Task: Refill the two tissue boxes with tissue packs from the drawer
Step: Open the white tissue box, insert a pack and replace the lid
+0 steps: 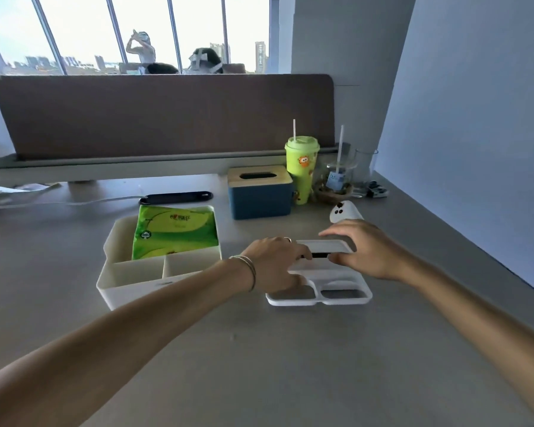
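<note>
Your left hand point(275, 263) and right hand point(364, 251) both grip the white lid point(321, 272), which lies on the surface point(259, 365). Green tissue pack point(173, 232) sits in the open white box point(154, 272), left. Blue box point(259, 192) stands far, lid on.

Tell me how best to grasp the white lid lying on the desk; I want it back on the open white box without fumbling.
Grip the white lid by its two short ends, one of the hands at each, coming from above. It lies flat and wide on the desk, so its ends are free, as left hand and right hand show. That probably keeps it level over the white box.
</note>
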Demonstrator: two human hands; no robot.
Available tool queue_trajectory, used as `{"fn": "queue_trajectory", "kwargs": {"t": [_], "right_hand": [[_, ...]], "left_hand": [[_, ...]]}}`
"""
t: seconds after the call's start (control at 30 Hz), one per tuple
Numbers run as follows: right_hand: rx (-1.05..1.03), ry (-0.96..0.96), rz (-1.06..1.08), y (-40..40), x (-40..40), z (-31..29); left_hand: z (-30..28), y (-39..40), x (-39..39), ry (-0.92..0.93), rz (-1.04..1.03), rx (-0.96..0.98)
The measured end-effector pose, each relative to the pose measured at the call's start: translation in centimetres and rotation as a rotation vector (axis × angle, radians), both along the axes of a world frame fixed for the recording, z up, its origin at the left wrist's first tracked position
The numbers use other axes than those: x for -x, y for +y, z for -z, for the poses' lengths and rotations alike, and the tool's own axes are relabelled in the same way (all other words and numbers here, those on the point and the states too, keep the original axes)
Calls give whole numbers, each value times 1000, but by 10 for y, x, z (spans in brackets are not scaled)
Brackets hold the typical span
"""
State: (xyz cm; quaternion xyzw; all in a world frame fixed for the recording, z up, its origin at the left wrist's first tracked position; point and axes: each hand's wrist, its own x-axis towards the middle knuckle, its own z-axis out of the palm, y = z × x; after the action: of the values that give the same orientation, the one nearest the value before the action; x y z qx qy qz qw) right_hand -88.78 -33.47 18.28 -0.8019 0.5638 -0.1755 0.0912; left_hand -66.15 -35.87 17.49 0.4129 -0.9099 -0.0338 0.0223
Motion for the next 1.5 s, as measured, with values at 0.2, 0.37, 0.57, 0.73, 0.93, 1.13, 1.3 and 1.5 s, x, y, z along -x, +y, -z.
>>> {"fn": "queue_trajectory", "kwargs": {"t": [0.2,0.37,0.57,0.73,0.93,1.13,1.3,1.5], "right_hand": [[-39,0,29,7,10,11],[-33,19,13,9,5,10],[74,19,-50,9,-13,-13],[188,20,-132,-9,-55,-50],[230,11,-221,-35,-120,-76],[243,4,-288,-46,-176,-75],[212,-21,-336,-48,-206,-64],[164,3,-340,-47,-224,-49]], "left_hand": [[8,-9,8,-31,5,3],[-1,-11,11,13,17,27],[-40,-9,-13,120,-2,122],[-82,-11,-60,134,-86,185],[-102,-8,-128,144,-186,232],[-100,-2,-182,94,-264,253],[-89,3,-211,69,-329,232],[-69,11,-227,87,-322,226]]}}
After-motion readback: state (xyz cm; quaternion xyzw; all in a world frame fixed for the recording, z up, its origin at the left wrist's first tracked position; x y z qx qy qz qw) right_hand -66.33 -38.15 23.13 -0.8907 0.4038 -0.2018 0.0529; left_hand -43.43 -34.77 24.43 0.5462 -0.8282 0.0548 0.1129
